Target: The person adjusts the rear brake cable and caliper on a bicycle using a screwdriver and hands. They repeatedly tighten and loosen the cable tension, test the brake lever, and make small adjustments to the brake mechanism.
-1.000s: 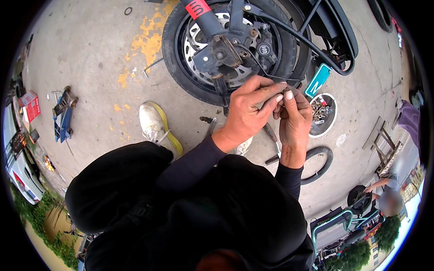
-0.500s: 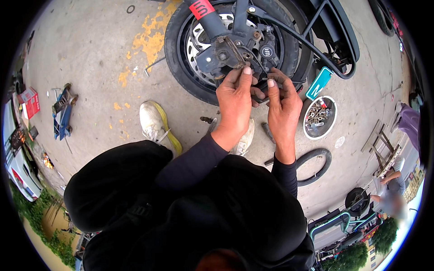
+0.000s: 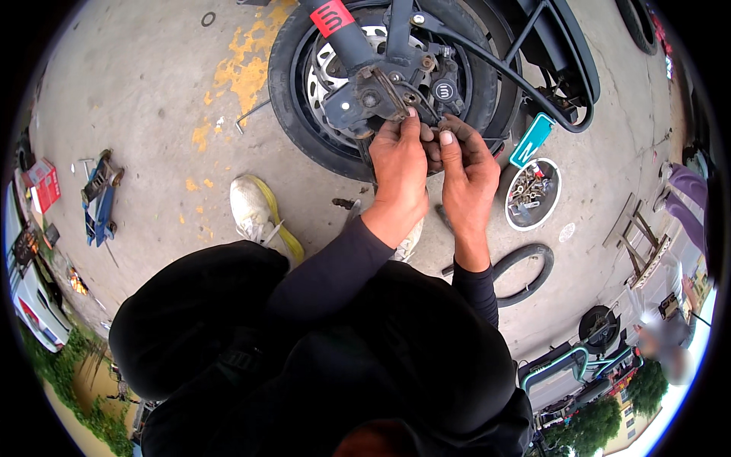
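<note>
Both my hands are up against the hub of a black-tyred wheel [image 3: 293,126] with a perforated silver brake disc [image 3: 314,82]. My left hand [image 3: 400,171] is closed, its thumb tip pressed at the lower end of a rusty double-rod metal part [image 3: 390,90] on the dark hub bracket [image 3: 346,110]. Beside it my right hand [image 3: 468,175] is closed in a pinch, thumb against forefinger. The fingers of the two hands nearly meet. Whatever is between them is too small or hidden to make out. A black brake caliper [image 3: 444,90] sits just above my right fingertips.
A white-rimmed bucket of bolts and metal parts [image 3: 557,199] stands to the right, near a teal plate [image 3: 532,140]. A black rubber tube [image 3: 545,276] lies below it. Left are a blue floor jack [image 3: 99,206] and an L-shaped rod [image 3: 250,114]. Another person [image 3: 665,343] is at far right.
My right hand has moved in toward my left, so their fingers are closer together. The whole view has shifted slightly. Both hands stay at the hub.
</note>
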`<action>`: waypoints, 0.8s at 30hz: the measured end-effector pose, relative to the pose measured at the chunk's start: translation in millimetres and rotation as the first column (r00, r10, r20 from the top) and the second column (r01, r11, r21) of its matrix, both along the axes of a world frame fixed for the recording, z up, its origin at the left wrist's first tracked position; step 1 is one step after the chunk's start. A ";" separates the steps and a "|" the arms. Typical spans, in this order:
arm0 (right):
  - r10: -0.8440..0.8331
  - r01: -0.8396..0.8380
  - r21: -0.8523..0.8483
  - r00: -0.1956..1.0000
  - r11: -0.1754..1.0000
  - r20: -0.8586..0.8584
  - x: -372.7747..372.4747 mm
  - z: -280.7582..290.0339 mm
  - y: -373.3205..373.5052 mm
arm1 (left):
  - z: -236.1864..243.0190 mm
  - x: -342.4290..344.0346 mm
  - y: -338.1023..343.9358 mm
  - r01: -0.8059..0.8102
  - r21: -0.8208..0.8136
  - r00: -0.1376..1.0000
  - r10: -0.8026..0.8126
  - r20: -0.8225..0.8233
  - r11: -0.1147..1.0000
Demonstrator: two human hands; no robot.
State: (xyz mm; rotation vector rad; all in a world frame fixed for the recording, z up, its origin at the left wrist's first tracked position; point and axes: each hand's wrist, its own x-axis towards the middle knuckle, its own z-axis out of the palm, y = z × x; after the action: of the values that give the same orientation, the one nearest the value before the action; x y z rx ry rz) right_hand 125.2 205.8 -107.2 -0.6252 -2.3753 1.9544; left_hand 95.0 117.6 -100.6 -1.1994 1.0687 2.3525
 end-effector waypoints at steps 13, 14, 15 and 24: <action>-0.043 0.043 -0.005 0.999 0.999 -0.031 -0.9 3.0 -5.6 | -10.8 2.4 -1.7 0.030 0.019 0.998 -0.029 -0.057 0.999; -0.021 0.022 0.020 0.999 1.000 -0.047 -0.5 1.3 -4.6 | -13.0 3.5 -1.5 0.028 0.021 0.997 -0.026 -0.072 0.999; 0.001 0.002 0.045 0.998 0.999 -0.063 -0.4 -0.4 -2.7 | -12.6 2.8 -0.9 0.020 0.019 0.997 -0.019 -0.069 1.000; 0.019 -0.014 0.064 0.997 0.998 -0.070 -0.3 -2.4 -3.1 | -13.7 1.9 -1.9 0.004 0.039 0.997 -0.001 -0.074 0.999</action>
State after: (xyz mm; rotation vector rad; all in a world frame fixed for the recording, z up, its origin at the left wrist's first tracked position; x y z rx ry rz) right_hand 124.9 202.7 -109.6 -0.5267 -2.3972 1.8659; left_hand 96.9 115.7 -114.3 -1.1050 1.0409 2.4214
